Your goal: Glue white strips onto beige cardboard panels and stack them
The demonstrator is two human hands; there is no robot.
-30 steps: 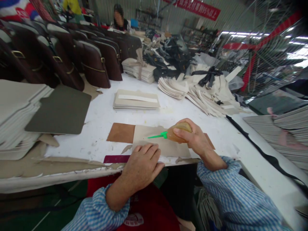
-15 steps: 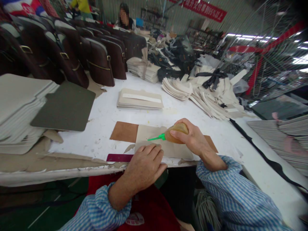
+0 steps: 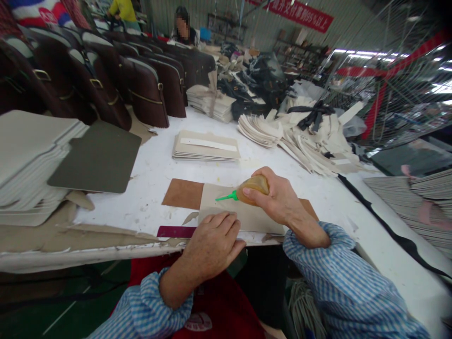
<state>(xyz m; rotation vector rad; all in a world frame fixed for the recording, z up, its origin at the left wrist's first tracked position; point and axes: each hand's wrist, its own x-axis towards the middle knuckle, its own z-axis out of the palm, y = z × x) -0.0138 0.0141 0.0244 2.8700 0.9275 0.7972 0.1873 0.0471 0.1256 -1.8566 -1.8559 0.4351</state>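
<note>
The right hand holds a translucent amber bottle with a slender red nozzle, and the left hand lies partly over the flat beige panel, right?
The nozzle is green, not red, in the head view. The right hand holds the bottle; the left hand lies partly over the panel.

Beige panel (image 3: 252, 220) partly behind both hands (image 3: 213, 241)

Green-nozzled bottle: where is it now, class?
In the head view, the bottle is right of centre, held in the right hand over the beige sheet.
</note>
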